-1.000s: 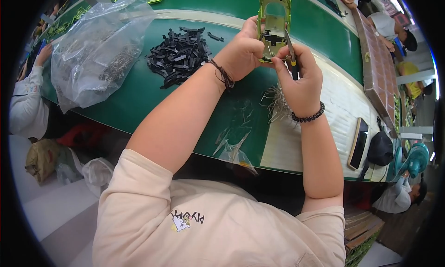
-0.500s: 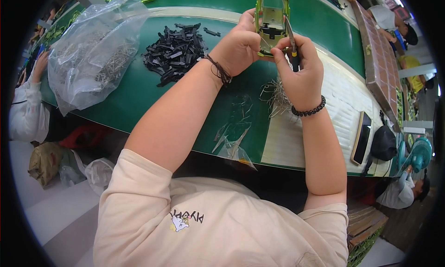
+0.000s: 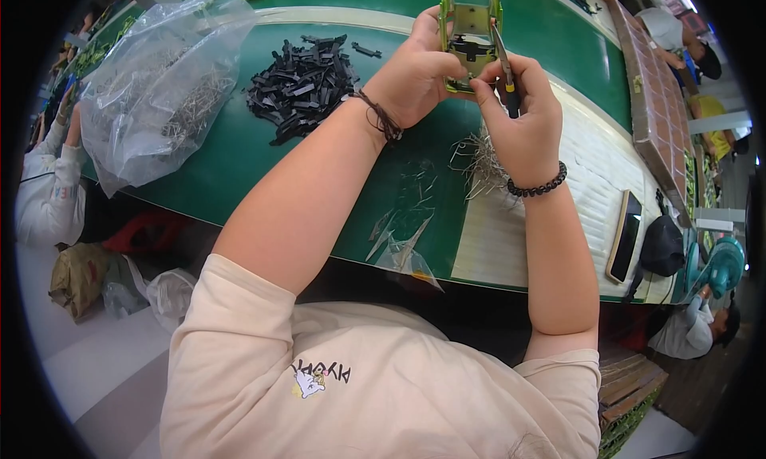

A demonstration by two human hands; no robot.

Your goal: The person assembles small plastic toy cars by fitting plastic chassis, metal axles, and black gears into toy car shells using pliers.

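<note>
My left hand [image 3: 416,72] is closed around the lower left side of a bright green plastic frame [image 3: 497,4], holding it upright above the table. A black clip-like piece [image 3: 472,51] sits across the lower part of its opening. Closed around slim pliers [image 3: 509,82] with black and yellow handles, my right hand [image 3: 527,116] is at the frame's lower right. The metal jaws lie along the frame's right side; whether they grip anything cannot be made out. Below my hands lies a tangle of thin bent wire pieces [image 3: 483,168].
Left on the green table [image 3: 319,208] are a heap of black plastic pieces [image 3: 299,88] and a clear bag [image 3: 163,100] of wire pieces. A torn plastic bag [image 3: 403,240] lies near the front edge. To the right are a white foam sheet [image 3: 495,248], a phone [image 3: 624,237] and co-workers.
My right hand and the pliers have shifted slightly right. The green frame has moved up a little, while my left hand keeps hold of it.
</note>
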